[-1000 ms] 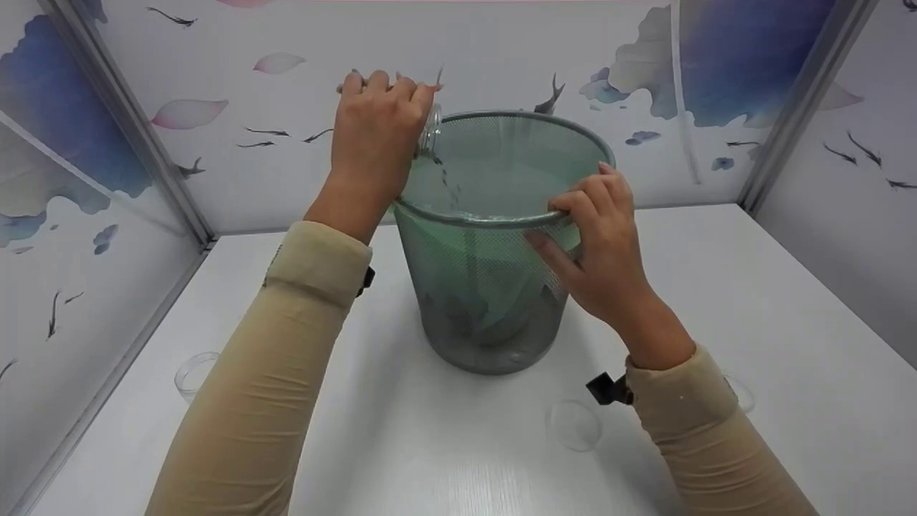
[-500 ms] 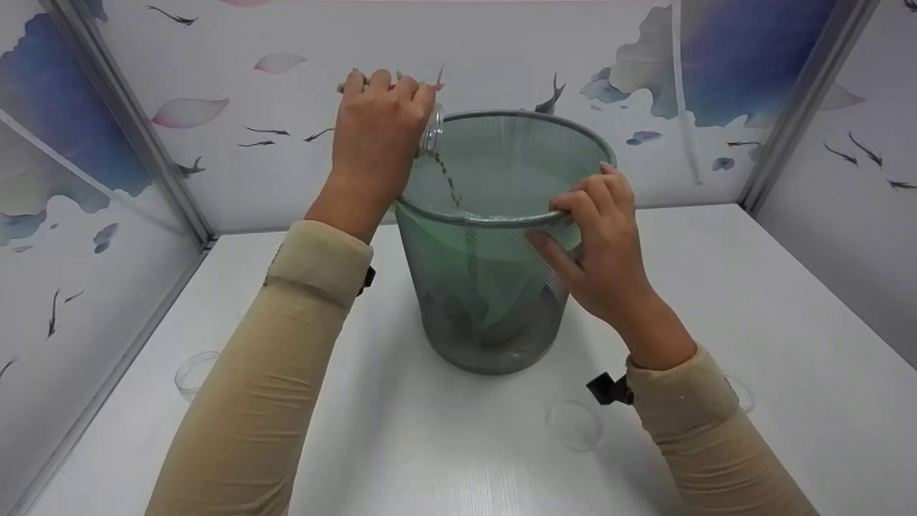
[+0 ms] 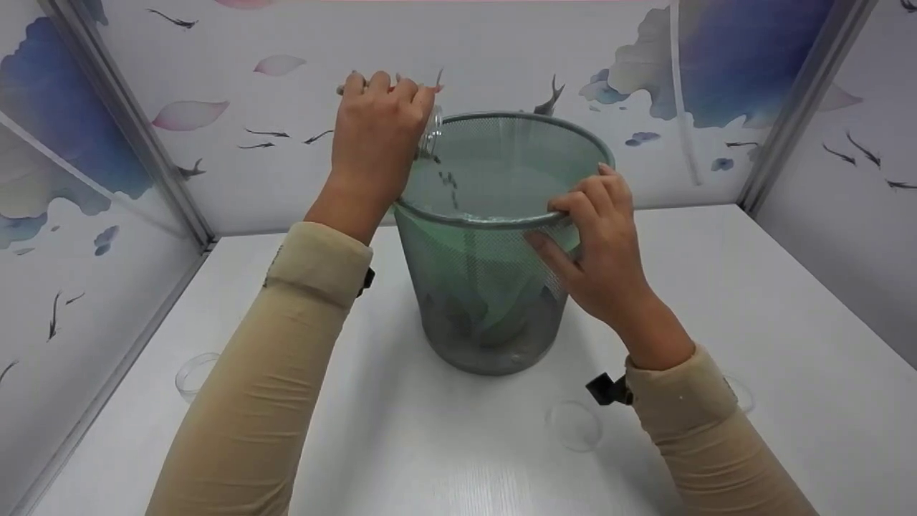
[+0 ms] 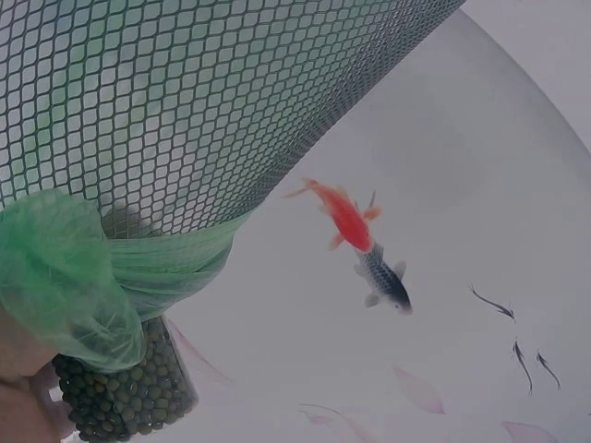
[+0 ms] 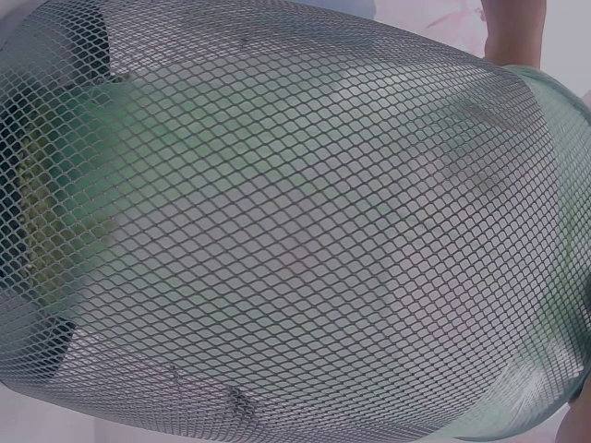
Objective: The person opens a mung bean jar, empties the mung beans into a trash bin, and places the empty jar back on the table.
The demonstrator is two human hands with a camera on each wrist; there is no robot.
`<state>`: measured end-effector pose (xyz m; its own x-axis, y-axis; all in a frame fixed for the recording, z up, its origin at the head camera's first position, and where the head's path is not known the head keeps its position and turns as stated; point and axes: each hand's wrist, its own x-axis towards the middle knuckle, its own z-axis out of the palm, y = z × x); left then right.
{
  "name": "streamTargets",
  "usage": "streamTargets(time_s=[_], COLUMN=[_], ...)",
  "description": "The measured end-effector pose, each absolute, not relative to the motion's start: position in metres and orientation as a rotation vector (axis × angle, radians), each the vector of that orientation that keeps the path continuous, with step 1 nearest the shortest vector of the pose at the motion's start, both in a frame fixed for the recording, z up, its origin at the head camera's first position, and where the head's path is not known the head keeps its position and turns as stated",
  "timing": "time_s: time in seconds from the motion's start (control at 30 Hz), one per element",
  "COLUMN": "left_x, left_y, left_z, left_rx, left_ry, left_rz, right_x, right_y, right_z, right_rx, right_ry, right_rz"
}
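Note:
My left hand (image 3: 376, 140) grips a clear jar (image 3: 434, 132) tipped over the left side of a grey wire-mesh wastebasket (image 3: 494, 355). Small dark green beans (image 3: 448, 180), which look like mung beans, drop from its mouth into the basket. Many more beans (image 4: 129, 392) fill the jar in the left wrist view. A green plastic bag (image 4: 175, 277) lines the basket and folds over its rim. At the near right, my right hand (image 3: 605, 244) holds that rim, fingers over the top and thumb outside. Through the mesh, a yellow-green heap (image 5: 42, 208) shows at the basket's bottom.
A clear round lid (image 3: 575, 426) lies on the white table (image 3: 444, 459) in front of the basket. Another clear round piece (image 3: 195, 374) is by the left sleeve, and one more (image 3: 743, 393) lies partly behind the right sleeve. Printed panels (image 3: 487, 43) enclose the table.
Beans keep falling from the tipped jar, the stream thin and broken, a little denser half a second ago. Both hands and the wastebasket stay practically in place.

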<state>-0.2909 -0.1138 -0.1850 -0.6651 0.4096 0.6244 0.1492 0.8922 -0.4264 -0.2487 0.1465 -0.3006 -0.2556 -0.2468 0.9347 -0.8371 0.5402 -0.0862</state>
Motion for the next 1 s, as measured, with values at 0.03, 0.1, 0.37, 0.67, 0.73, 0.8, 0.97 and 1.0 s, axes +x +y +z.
streamTargets(time_s=[0.03,0.1,0.37,0.67,0.73,0.8,0.97,1.0], left_x=[-0.2908,-0.2905,-0.2906,-0.2876,-0.2878,-0.2882,-0.2899,-0.2902], left_y=[-0.1137,-0.1136,-0.1136,-0.1132,-0.1129,-0.1129,-0.1131,-0.1130], left_z=[-0.1850,-0.1849,-0.1848,-0.1841,-0.1838,-0.1838,-0.1844,-0.1844], left_rx=[-0.398,-0.395,-0.396,-0.398,-0.398,-0.400,-0.406,-0.407], left_ry=[-2.292,-2.295,-2.287,-2.289,-2.292,-2.291,-2.293,-2.297], left_rz=[0.440,0.445,0.449,0.464,0.477,0.481,0.481,0.483], right_x=[-0.2487,-0.2486,-0.2490,-0.2484,-0.2487,-0.2488,-0.2489,-0.2488], right_y=[0.1465,0.1464,0.1465,0.1464,0.1466,0.1469,0.1473,0.1473], right_z=[-0.3007,-0.3008,-0.3005,-0.3001,-0.3002,-0.3003,-0.3007,-0.3006], right_rx=[0.901,0.899,0.903,0.903,0.906,0.909,0.912,0.913], right_ry=[-1.782,-1.785,-1.782,-1.785,-1.783,-1.781,-1.784,-1.785], right_rz=[0.741,0.743,0.750,0.759,0.758,0.759,0.759,0.760])
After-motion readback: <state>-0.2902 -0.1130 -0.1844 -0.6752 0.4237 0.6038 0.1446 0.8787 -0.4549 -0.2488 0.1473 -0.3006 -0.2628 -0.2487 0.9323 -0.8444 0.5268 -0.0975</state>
